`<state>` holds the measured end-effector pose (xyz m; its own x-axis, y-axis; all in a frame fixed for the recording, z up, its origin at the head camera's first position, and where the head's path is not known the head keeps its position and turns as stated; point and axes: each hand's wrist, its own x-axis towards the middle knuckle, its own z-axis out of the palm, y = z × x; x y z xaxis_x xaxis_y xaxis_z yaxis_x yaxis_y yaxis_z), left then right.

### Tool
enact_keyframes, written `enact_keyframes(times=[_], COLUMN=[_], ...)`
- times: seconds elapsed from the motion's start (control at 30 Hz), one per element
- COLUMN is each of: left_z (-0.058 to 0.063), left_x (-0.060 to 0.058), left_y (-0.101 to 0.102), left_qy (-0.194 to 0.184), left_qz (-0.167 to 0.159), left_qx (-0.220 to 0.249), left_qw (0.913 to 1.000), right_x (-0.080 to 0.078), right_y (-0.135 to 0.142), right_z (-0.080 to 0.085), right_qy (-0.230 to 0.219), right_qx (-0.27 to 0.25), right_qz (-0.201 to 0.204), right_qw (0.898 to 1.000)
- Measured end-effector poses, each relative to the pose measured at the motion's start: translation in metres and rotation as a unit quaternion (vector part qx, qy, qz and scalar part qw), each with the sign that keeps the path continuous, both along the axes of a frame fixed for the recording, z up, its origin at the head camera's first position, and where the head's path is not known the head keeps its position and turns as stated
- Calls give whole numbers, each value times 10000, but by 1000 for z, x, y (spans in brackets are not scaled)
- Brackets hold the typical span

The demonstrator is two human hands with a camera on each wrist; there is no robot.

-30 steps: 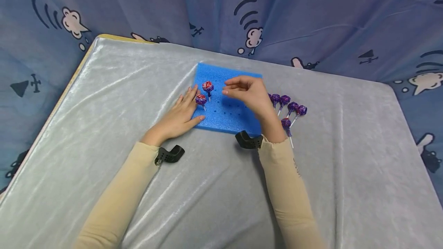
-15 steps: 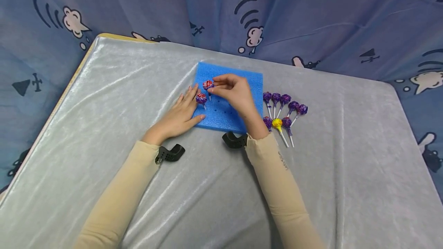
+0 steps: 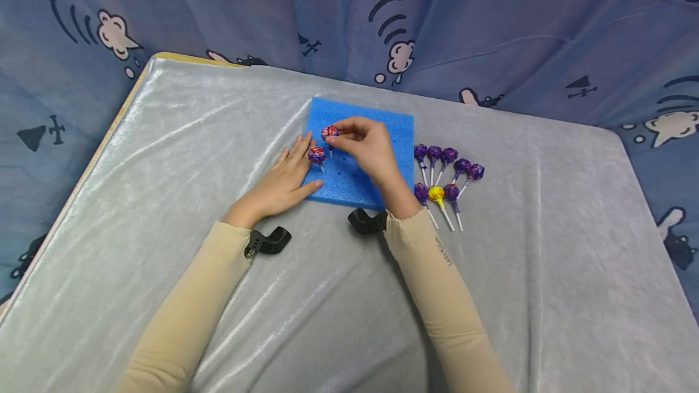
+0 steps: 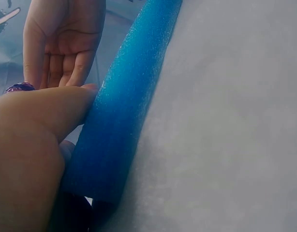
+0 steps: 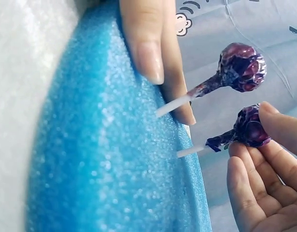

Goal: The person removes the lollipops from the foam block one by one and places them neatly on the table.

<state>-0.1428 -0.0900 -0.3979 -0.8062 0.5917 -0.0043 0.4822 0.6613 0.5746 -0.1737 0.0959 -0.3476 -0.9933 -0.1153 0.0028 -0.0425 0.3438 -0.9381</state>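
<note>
A blue foam block (image 3: 349, 190) with small holes lies on the table in the head view. Two red-and-purple wrapped lollipops stand in its left part, sticks down in the foam. Thumb and fingers of my right hand (image 3: 371, 153) pinch the head of the farther lollipop (image 5: 252, 130), whose stick leans a little in the right wrist view. The nearer lollipop (image 3: 317, 154) stands beside my left hand (image 3: 278, 188). That hand rests on the foam's left edge with straight fingers, its thumb across the near left corner.
Right of the foam lie several purple lollipops (image 3: 462, 166) and one yellow lollipop (image 3: 437, 193), fanned out with sticks toward me. A grey velvety cloth (image 3: 306, 320) covers the table. A blue printed curtain (image 3: 246, 5) hangs behind it.
My right hand has moved left across the foam to the farther lollipop and now pinches its head. The yellow lollipop has come into view from behind that arm. My left hand has stayed put.
</note>
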Motion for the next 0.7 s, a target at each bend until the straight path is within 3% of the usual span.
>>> enact_keyframes(times=[0.7], left_z=[0], left_x=[-1], left_y=[1], left_qy=[-75], left_qz=[44], left_qx=[-102], left_qw=[9999], right_x=[10], right_y=[27], right_z=[7], right_qy=[-15], right_qx=[-977], right_qz=[-503], right_qw=[9939])
